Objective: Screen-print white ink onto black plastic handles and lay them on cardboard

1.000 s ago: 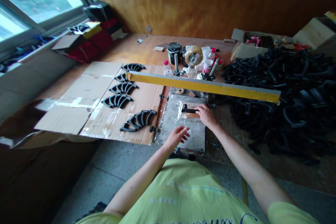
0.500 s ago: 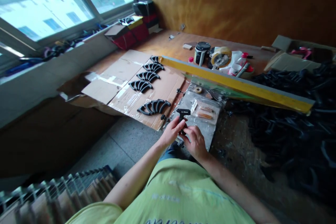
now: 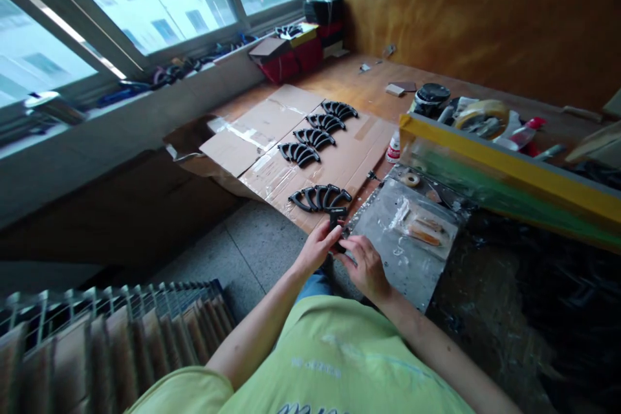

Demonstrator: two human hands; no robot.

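A: Where do you have the black T-shaped piece (image 3: pixel 337 215)?
B: You have it between your two hands, its flat crossbar rising just beyond your fingers. Your left hand (image 3: pixel 317 247) wraps thumb and fingers around its stem, and your right hand (image 3: pixel 365 266) pinches lower down with bent fingertips.

A: What has changed for you?
B: A second ago, the piece lay on the clear plastic packet (image 3: pixel 427 231), with your right hand on it and your left hand free. Half a second ago, both your hands already had it, crossbar showing pale lettering. Now your view has swung left, and you hold it close to the nearest fan of black curved parts (image 3: pixel 320 198), which is just beyond your hands. The packet is off to the right of them.

A: What surfaces are around you?
B: Beyond your left hand you have flat brown cardboard (image 3: pixel 272 142), crossed by shiny strips of tape. Farther up it, four more fans of slim, arched black pieces (image 3: pixel 314 138) are laid out. Beyond your right hand is a smooth grey plate (image 3: pixel 388 239), spotted and smeared; the wrinkled packet on it shows an orange-brown strip inside. Farther off, a long yellow-edged bar (image 3: pixel 509 155) has a green sheet below it, and the brown wooden counter (image 3: pixel 359 81) stretches behind the cardboard.
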